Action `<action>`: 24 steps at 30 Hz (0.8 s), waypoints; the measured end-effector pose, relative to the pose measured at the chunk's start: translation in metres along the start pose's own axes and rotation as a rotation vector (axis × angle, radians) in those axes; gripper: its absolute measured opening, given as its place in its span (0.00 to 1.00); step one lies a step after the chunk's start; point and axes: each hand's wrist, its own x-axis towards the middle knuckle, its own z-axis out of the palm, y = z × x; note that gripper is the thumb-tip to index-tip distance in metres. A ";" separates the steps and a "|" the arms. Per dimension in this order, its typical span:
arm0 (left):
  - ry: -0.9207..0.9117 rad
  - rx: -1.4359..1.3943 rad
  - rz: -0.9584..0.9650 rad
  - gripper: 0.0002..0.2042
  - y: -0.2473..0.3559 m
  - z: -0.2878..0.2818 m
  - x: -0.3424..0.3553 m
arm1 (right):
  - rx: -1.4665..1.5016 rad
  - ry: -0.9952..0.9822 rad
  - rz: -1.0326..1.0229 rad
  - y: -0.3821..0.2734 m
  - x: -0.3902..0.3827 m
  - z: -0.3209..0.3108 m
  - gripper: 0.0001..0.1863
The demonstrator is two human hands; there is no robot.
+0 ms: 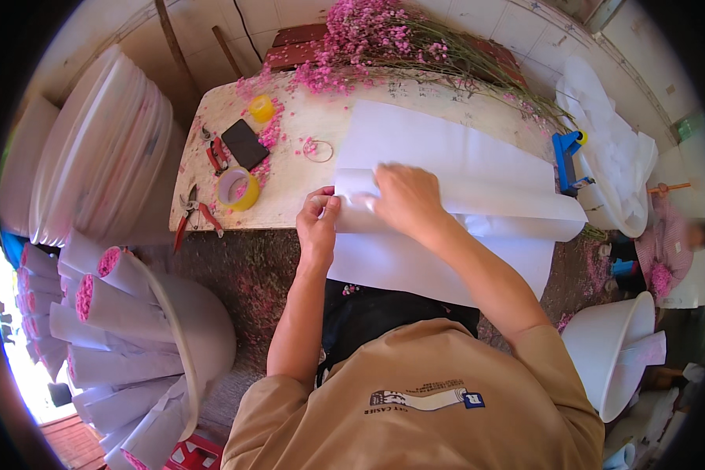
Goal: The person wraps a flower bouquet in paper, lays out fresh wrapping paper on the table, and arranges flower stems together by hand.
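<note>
White wrapping paper [446, 137] lies over the right half of the table, with a rolled part [517, 215] running across it and a sheet hanging over the front edge. The left end of this roll is pinched between the thumb and fingers of my left hand [319, 222]. My right hand [410, 197] is on top of the roll, just right of the left one, fingers curled against the paper and slightly blurred. Whether flowers lie inside the roll is hidden. A thin ring-shaped band [319, 151] rests beyond my left hand.
Pink-flowered stems [368, 39] are heaped at the table's back. On its left lie tape rolls [239, 189], a black phone-like slab [244, 144] and red-handled pruners [192, 213]. A blue tape dispenser [568, 160] stands right. A bucket [204, 337] holds wrapped bundles; another person [670, 243] is at far right.
</note>
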 end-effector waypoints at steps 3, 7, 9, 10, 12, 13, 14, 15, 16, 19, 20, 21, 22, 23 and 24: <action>-0.017 -0.007 -0.002 0.07 0.001 0.004 0.003 | 0.047 0.037 0.029 0.005 0.019 0.020 0.32; -0.028 0.087 0.038 0.08 -0.001 -0.004 -0.001 | 0.128 -0.133 0.024 0.026 0.009 0.014 0.40; 0.003 0.208 0.087 0.08 -0.002 -0.006 -0.010 | 0.071 -0.139 -0.066 0.040 -0.014 0.002 0.49; 0.019 0.283 0.130 0.08 0.004 -0.002 -0.011 | 0.101 -0.124 -0.129 0.060 -0.022 0.003 0.51; 0.082 0.525 0.383 0.09 0.004 0.001 -0.008 | 0.152 -0.083 -0.249 0.114 -0.035 0.000 0.54; 0.122 0.667 0.534 0.12 0.010 0.011 -0.009 | 0.208 -0.164 -0.163 0.142 -0.044 -0.014 0.55; 0.163 0.804 0.690 0.16 0.021 0.024 -0.012 | 0.267 -0.242 -0.075 0.171 -0.054 -0.033 0.55; 0.113 0.884 0.765 0.21 0.034 0.040 -0.014 | 0.322 -0.313 0.015 0.193 -0.059 -0.049 0.56; -0.045 0.928 0.786 0.23 0.045 0.059 -0.014 | 0.293 -0.412 0.060 0.212 -0.059 -0.057 0.57; -0.516 1.094 0.799 0.32 0.067 0.122 -0.008 | 0.319 -0.603 0.101 0.255 -0.062 -0.063 0.53; -0.663 1.161 0.701 0.35 0.068 0.144 -0.002 | 0.305 -0.647 0.091 0.261 -0.063 -0.055 0.48; -0.798 1.234 0.594 0.38 0.066 0.163 0.006 | 0.292 -0.695 0.070 0.251 -0.055 -0.052 0.44; -0.933 1.302 0.485 0.41 0.064 0.184 0.014 | 0.238 -0.676 0.058 0.244 -0.054 -0.051 0.41; -1.057 1.366 0.371 0.45 0.061 0.207 0.025 | 0.184 -0.655 0.051 0.238 -0.055 -0.052 0.38; -1.121 1.333 0.309 0.43 0.056 0.222 0.030 | 0.174 -0.638 0.043 0.234 -0.056 -0.057 0.38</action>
